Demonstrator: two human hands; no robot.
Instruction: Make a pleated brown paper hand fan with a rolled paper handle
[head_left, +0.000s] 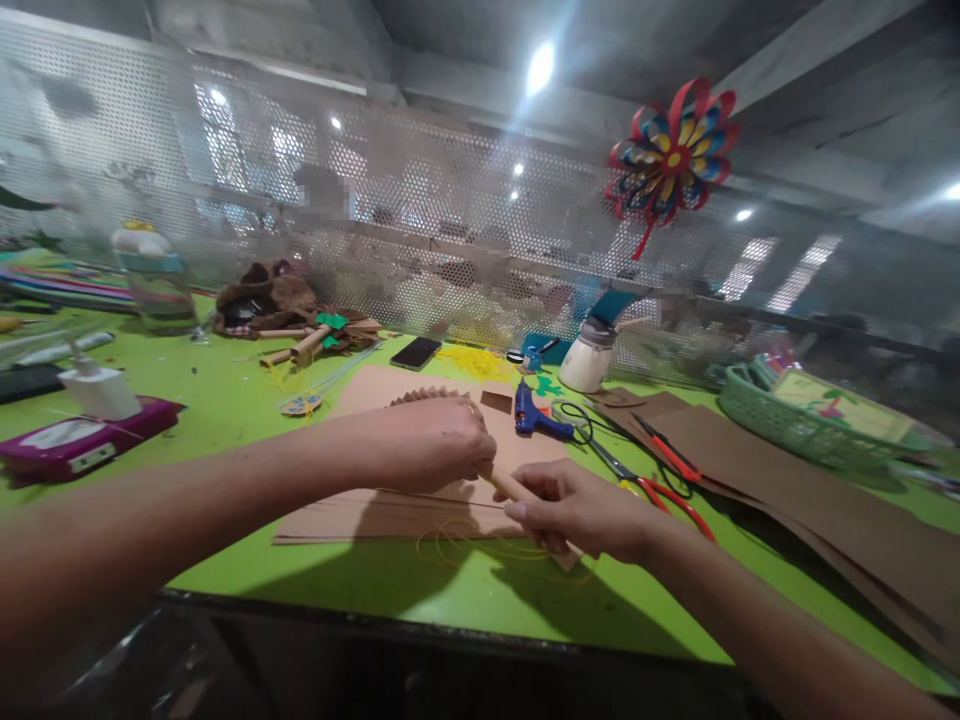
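Note:
Between my hands runs a slim tan rolled paper tube (511,486), slanting down to the right. My left hand (450,440) is closed around its upper end, knuckles up. Lower down, the fingers and thumb of my right hand (566,508) pinch the same roll, and its flat end shows below them. Behind my left hand a pleated brown paper piece (431,394) partly shows. Under both hands lie brown paper sheets (330,522), with thin yellow string (450,545) looped over the front edge.
Ahead lie a blue glue gun (541,420), a phone (415,351) and yellow shreds (472,361). Orange-handled scissors (667,495), a red-handled tool (671,450) and brown card (757,470) are at right, near a green basket (802,425). A purple power strip (97,440) sits left.

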